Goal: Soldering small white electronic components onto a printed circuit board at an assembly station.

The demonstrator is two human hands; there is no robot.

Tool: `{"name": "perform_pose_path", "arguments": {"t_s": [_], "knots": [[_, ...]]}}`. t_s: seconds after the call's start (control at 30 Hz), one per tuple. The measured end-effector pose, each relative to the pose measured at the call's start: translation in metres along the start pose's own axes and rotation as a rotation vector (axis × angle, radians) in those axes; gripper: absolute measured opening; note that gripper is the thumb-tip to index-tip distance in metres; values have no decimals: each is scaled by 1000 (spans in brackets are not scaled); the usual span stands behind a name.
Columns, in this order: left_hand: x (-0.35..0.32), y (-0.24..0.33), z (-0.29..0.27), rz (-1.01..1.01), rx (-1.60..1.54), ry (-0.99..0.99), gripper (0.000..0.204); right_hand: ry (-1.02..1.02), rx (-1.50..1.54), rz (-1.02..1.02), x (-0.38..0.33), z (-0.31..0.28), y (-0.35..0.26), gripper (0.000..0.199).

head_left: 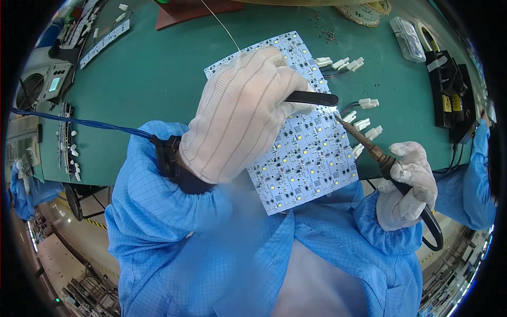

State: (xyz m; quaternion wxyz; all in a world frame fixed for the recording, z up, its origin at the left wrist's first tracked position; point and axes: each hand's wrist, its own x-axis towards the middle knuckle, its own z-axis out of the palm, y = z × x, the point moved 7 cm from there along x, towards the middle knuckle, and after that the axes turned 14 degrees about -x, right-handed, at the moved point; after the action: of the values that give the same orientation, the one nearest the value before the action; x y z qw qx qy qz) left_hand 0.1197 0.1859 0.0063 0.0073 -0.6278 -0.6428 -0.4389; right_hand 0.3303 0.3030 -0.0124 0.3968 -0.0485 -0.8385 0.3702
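Note:
My left hand (248,105), in a white striped glove, is closed around black tweezers (314,99), whose rounded end sticks out to the right; their other end is hidden by the hand. Below that hand lies a white circuit board (303,164) with rows of small LEDs and black parts, its near end reaching past the table edge. My gloved right hand (409,185) grips a soldering iron (377,155) by its black handle. The iron's tip points up and left at the board's right edge, beside several white connectors (362,124) on short wires. Contact cannot be made out.
A thin wire (221,25) comes down behind my left hand. A blue cable (79,120) runs left from my wrist strap (168,153). On the green table (142,68) stand a clear plastic box (407,39), a tape roll (364,13) and a black holder (449,90). Other people's blue sleeves show at both sides.

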Motion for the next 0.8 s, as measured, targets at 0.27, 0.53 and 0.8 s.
{"name": "perform_pose_path", "arguments": {"t_s": [0.27,0.53,0.8], "knots": [[0,-1,3,-46,-10,-20,25,11,-9,50,1,3,0,48],[0,0,5,-44,-8,-23,23,-33,-19,25,1,0,3,50],[-3,-1,5,-52,1,-16,20,-103,-87,18,15,2,-4,56]]}}
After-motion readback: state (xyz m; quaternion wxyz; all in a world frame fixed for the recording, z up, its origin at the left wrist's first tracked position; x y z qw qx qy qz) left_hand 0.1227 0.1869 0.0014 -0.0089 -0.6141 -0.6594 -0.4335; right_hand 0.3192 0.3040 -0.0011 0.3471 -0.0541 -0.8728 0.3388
